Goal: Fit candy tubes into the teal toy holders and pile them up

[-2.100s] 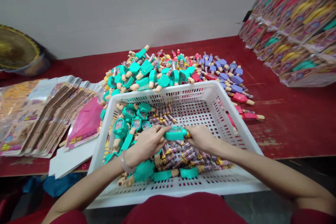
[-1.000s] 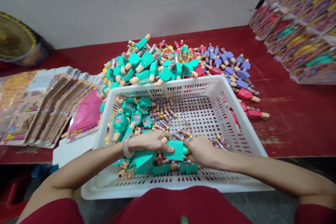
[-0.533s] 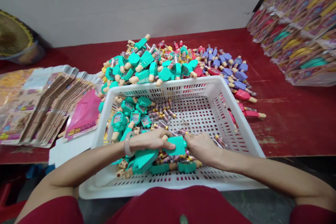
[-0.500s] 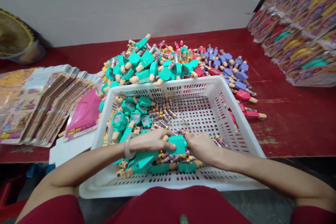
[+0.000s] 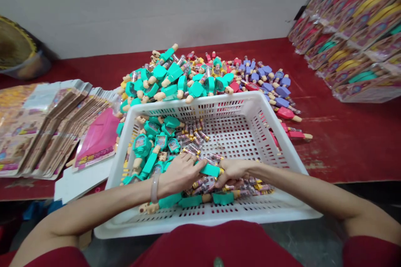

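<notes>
Teal plastic toy point(image 5: 209, 170) lies crosswise between the hands, low in a white plastic basket point(image 5: 200, 102). The left hand point(image 5: 180, 173), a pale bangle point(image 5: 153, 187) on its wrist, and the right hand point(image 5: 233, 173) both have their fingers closed on it, the right pinching its end. Loose candy tubes point(image 5: 200, 187) and more teal toys point(image 5: 142, 146) lie in the basket. A heap of colored toys point(image 5: 184, 79) sits behind it on the red desk point(image 5: 344, 146), with stacked packets point(image 5: 46, 129) to the left.
</notes>
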`<act>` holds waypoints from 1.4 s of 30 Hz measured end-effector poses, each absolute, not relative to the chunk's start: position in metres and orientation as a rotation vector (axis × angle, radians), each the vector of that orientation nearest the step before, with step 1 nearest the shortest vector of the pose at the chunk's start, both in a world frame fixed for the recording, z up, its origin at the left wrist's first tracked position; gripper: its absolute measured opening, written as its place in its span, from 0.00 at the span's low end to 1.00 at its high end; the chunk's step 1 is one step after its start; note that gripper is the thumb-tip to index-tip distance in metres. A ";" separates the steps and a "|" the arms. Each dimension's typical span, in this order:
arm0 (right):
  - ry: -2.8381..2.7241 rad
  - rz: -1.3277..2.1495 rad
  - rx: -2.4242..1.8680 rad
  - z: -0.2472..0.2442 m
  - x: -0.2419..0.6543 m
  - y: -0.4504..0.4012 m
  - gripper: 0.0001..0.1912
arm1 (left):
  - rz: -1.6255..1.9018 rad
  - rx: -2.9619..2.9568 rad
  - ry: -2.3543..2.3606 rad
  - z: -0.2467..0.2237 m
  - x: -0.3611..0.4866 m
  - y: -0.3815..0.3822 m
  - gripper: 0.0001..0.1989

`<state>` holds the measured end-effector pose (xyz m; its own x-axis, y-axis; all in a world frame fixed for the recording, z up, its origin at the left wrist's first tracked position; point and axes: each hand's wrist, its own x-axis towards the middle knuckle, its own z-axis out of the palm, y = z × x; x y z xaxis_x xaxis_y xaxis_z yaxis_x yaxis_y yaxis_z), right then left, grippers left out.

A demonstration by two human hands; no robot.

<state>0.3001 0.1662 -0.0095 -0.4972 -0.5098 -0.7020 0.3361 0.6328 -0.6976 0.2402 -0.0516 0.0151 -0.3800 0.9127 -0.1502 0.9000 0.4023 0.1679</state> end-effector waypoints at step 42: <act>3.132 -0.228 0.361 0.037 0.032 0.197 0.42 | 1.701 0.158 2.083 0.022 0.159 -0.105 0.22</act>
